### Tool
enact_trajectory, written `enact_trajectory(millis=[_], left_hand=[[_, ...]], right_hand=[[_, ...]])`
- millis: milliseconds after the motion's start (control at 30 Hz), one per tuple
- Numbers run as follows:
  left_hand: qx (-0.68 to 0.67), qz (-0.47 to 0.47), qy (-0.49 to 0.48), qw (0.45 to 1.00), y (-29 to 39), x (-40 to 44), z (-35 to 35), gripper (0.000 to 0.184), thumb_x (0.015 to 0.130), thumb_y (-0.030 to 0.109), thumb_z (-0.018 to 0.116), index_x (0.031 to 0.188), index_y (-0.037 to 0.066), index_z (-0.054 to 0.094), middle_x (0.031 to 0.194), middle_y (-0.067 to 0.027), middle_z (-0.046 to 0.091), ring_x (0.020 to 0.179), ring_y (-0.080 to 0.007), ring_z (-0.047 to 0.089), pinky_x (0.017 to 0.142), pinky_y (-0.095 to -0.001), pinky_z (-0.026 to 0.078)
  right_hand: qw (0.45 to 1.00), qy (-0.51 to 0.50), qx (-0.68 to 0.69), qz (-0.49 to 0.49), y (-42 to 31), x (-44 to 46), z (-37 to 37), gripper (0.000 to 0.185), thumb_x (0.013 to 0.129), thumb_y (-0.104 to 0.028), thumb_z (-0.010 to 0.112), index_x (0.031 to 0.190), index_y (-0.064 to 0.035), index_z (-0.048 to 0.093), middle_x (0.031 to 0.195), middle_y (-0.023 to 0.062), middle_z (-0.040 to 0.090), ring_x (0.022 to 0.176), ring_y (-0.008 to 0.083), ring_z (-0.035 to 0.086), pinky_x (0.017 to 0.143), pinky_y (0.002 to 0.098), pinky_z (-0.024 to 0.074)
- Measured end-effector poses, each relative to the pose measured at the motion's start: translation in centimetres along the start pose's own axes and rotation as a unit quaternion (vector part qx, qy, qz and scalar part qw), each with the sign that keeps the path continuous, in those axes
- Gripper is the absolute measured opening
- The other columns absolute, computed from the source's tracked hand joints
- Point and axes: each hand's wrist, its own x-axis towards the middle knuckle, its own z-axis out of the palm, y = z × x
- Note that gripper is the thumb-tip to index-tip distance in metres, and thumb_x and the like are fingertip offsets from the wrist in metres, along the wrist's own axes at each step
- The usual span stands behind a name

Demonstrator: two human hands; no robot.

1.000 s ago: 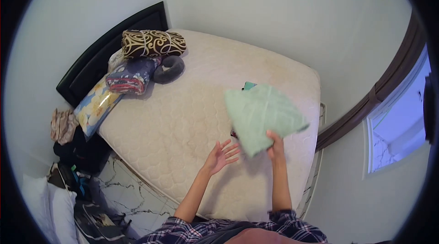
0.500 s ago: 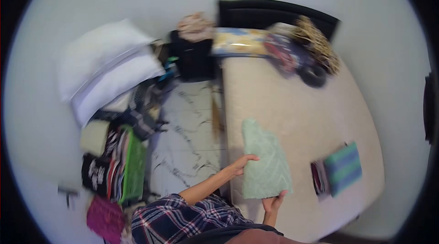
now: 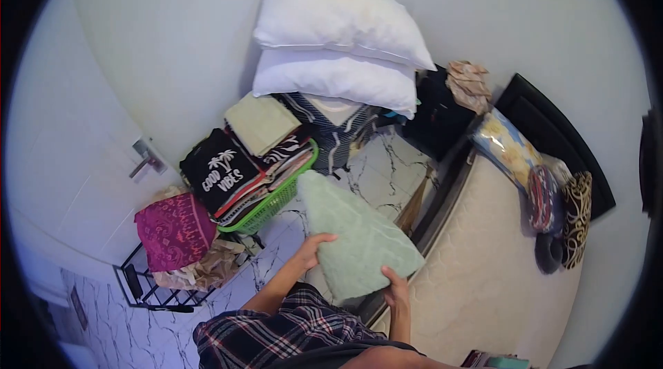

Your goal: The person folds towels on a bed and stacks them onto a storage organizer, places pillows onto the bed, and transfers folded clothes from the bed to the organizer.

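Observation:
A folded pale green towel [image 3: 359, 234] with a soft, textured face is held out in front of me, tilted. My left hand [image 3: 311, 251] grips its left edge, thumb on top and fingers underneath. My right hand [image 3: 395, 287] pinches its lower right edge, with the thumb showing on top. Just beyond the towel stands a green plastic basket [image 3: 266, 209] packed with folded clothes, among them a black "Good Vibes" shirt [image 3: 222, 168]. A folded cream cloth [image 3: 262, 122] lies on top of that pile.
To the right is a bed with a bare cream mattress [image 3: 476, 258], cushions and a black headboard [image 3: 556, 141]. White pillows [image 3: 338, 23] are stacked at the back. A black rack [image 3: 162, 296] carries a magenta cloth [image 3: 174, 232], near a door handle [image 3: 146, 160].
My view has swung left, from the bed towards the basket and door. Both hands have carried the towel off the mattress side, and it has turned to a slant.

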Motion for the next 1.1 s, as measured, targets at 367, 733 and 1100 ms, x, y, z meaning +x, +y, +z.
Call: enact_trajectory(millis=[367,733,1100], left_hand=[[-0.038,0.311,0.158,0.937,21.6,-12.1,-13.7,0.045,0.068,0.012,0.054,0.108,-0.006,0.044,0.102,-0.0171,0.053,0.093,-0.0311,0.052,0.085,-0.0410,0.040],[-0.005,0.232,0.270,0.935,27.6,-7.3,-32.4,0.049,0.071,0.018,0.058,0.114,0.002,0.040,0.108,-0.0117,0.049,0.099,-0.0258,0.047,0.087,-0.0399,0.038],[0.122,0.382,0.403,0.823,27.8,-6.8,-34.9,0.058,0.066,0.011,0.058,0.116,-0.001,0.033,0.104,-0.0130,0.049,0.094,-0.0252,0.048,0.082,-0.0345,0.039]], right_hand=[[0.951,-0.274,-0.090,0.111,7.9,10.3,27.8,0.058,0.070,-0.011,0.067,0.118,0.0021,0.037,0.114,0.0110,0.047,0.104,0.0202,0.046,0.089,0.0318,0.0355],[0.960,-0.189,-0.196,0.071,24.7,21.0,33.6,0.050,0.068,-0.015,0.068,0.107,0.0055,0.044,0.100,0.0103,0.053,0.089,0.0178,0.051,0.076,0.0292,0.0418],[0.944,-0.202,-0.247,0.083,24.9,21.4,35.6,0.059,0.066,-0.022,0.069,0.108,0.0080,0.040,0.101,0.0133,0.051,0.090,0.0201,0.048,0.078,0.0292,0.0386]])
